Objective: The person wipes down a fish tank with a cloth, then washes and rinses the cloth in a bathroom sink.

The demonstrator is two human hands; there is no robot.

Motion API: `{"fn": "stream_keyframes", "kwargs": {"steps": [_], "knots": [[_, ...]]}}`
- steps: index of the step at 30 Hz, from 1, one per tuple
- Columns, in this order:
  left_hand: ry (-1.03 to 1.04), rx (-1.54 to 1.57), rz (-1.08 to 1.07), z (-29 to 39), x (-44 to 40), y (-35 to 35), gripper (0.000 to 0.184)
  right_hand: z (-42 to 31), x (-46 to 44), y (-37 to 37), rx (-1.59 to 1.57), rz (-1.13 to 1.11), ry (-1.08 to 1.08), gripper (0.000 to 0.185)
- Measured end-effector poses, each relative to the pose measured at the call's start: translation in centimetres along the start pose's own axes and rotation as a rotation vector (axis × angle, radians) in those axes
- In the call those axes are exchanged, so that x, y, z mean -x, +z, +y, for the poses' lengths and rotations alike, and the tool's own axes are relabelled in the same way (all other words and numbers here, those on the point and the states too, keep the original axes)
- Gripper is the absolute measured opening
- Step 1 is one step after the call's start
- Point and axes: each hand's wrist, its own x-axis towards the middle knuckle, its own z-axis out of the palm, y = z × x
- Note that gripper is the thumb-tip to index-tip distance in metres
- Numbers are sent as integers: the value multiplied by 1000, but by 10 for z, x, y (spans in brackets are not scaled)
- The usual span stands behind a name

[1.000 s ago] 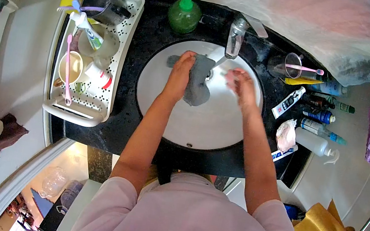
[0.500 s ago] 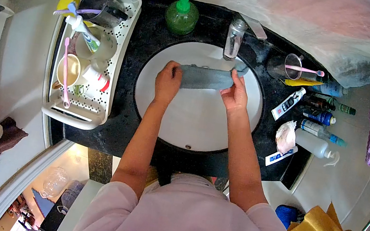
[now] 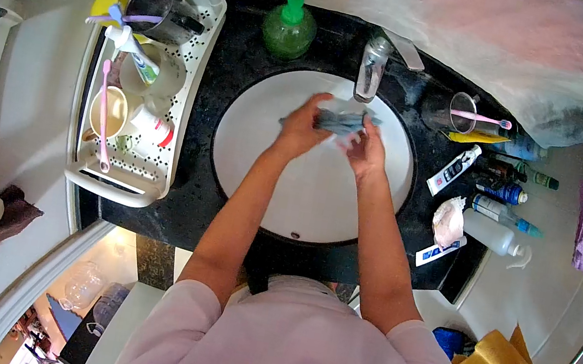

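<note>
A grey-blue cloth (image 3: 341, 121) is bunched up between my two hands, over the white sink basin (image 3: 305, 192). My left hand (image 3: 305, 128) grips its left end, the fingers curled round it. At the other end my right hand (image 3: 367, 149) holds the cloth with thumb and fingers, slightly blurred by motion. Just behind the cloth stands the metal faucet (image 3: 371, 71), its spout pointing down into the basin; I cannot make out any water running.
A white perforated rack (image 3: 182, 85) with cups and toothbrushes stands on the left. Behind the basin is a green soap bottle (image 3: 289, 32). On the right lie toothpaste tubes (image 3: 454, 169) and bottles (image 3: 489, 231); a cup (image 3: 462, 112) holds a toothbrush. The black countertop (image 3: 194, 157) surrounds the basin.
The cloth was stretched out flat between my hands and is now gathered into folds. My left hand has moved right and slightly up, closer to my right hand.
</note>
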Motion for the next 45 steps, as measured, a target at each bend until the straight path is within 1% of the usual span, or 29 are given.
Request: {"fn": "stream_keyframes", "kwargs": {"steps": [1, 2, 3, 4, 5, 6, 7, 9, 10, 11, 12, 14, 16, 17, 20, 21, 22, 24, 26, 28, 29, 32, 34, 35, 38, 40, 41, 42, 45], "knots": [[181, 173, -32, -4, 3, 15, 31, 6, -6, -7, -55, -148, 192, 42], [363, 346, -65, -4, 6, 27, 31, 26, -44, -25, -271, -511, 390, 51], [504, 71, -12, -1, 11, 34, 29, 42, -61, -32, -348, -637, 435, 50], [502, 69, -12, 1, 10, 36, 29, 53, -68, -32, -427, -762, 481, 49], [432, -28, 36, 4, 10, 39, 28, 18, 21, 22, -293, -326, 314, 46], [362, -123, 84, 6, 10, 41, 27, 25, -4, 13, -294, -324, 317, 46], [292, -217, 130, 9, 10, 44, 27, 38, -51, -5, -430, -639, 406, 44], [155, -399, 215, 14, 9, 51, 28, 77, -101, -30, -594, -1205, 276, 35], [88, -489, 255, 15, 8, 54, 29, 72, -76, -13, -593, -1199, 271, 35], [60, -405, 360, 9, -7, 44, 35, 54, -28, 17, -510, -757, 233, 32], [-33, -309, 422, 10, -20, 34, 30, 42, -4, 35, -414, -322, 192, 28], [67, -306, 443, -1, -28, 37, 28, 49, -24, 32, -383, -303, 154, 28], [150, -377, 471, 10, -10, 51, 28, 48, -48, 25, -503, -262, 234, 28], [229, -432, 495, 15, 1, 60, 28, 57, -80, 3, -631, -885, 268, 27], [255, -489, 391, 17, 17, 67, 28, 54, -101, -11, -424, -849, 319, 25], [253, -485, 387, 11, 6, 63, 28, 63, -104, -11, -550, -1113, 212, 26], [171, -473, 421, 0, -15, 52, 27, 64, -86, 1, -548, -1110, 213, 26], [93, -458, 472, -3, -36, 38, 27, 45, -26, 42, -381, -329, 178, 30], [58, -442, 529, 3, -34, 34, 26, 48, -27, 37, -409, -299, 161, 35], [82, -491, 522, 1, -23, 48, 28, 86, -110, -8, -598, -878, 110, 37], [171, -480, 513, 10, -6, 57, 28, 79, -120, -12, -593, -1068, 170, 36], [350, -447, 482, 14, 10, 68, 29, 62, -95, -1, -484, -908, 280, 33], [45, -530, 513, -14, -18, 51, 29, 53, -52, 17, -350, -510, 282, 32], [-61, -537, 478, -15, -25, 35, 31, 46, -38, 24, -296, -420, 268, 31], [-99, -566, 389, -14, -26, 13, 37, 33, -23, 21, -204, -359, 167, 23], [-108, -422, 398, -28, -31, 8, 36, 22, -27, 11, 131, -250, -72, 23], [-73, -127, 367, -31, -32, 7, 36, 12, -20, 8, 321, -120, -53, 28], [-39, 168, 330, -32, -32, 6, 39, 11, -17, 1, 321, -123, -57, 28], [12, 261, 182, -16, -30, 11, 44, 10, -11, -23, 803, -179, -195, 37]]}}
